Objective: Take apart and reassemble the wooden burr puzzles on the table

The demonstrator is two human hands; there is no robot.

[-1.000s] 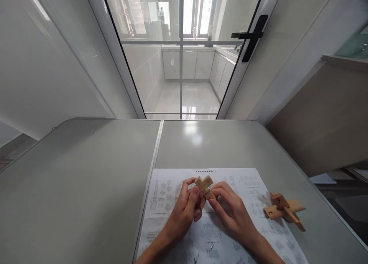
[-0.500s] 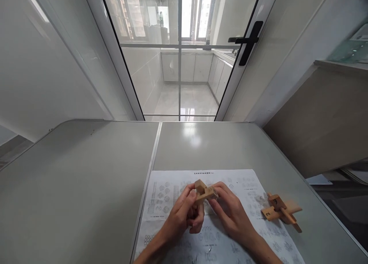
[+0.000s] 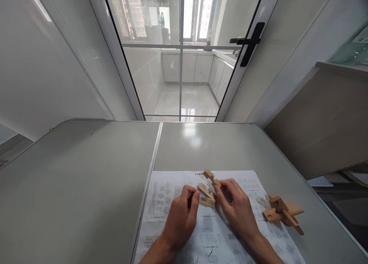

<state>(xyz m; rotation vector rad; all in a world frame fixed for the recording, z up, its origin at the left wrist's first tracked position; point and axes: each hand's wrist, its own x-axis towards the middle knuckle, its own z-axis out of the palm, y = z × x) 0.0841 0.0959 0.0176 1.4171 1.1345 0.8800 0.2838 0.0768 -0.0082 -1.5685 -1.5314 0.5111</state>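
Observation:
My right hand (image 3: 237, 206) pinches a notched wooden puzzle piece (image 3: 209, 174) between thumb and fingers, its free end pointing up and left. Just below it, two more wooden puzzle pieces (image 3: 207, 202) form a narrow V, with a small dark mark on the lower one. My left hand (image 3: 181, 217) is closed, knuckles up, with thumb and forefinger right at the left ends of these two pieces. Whether its fingertips grip anything is hidden. Under both hands lies a white printed sheet (image 3: 163, 227) covered with small diagrams.
An interlocked cluster of wooden puzzle pieces (image 3: 277, 215), one marked 2, sits over the sheet's right edge. The grey table (image 3: 94, 179) has a pale seam (image 3: 155, 147) left of the sheet. Beyond its far edge stands a glass door with a black handle (image 3: 250, 43).
The wooden pieces held together between my hands have come apart. My right hand has lifted one piece up; my left hand has turned knuckles up, beside the other two, which are now lower.

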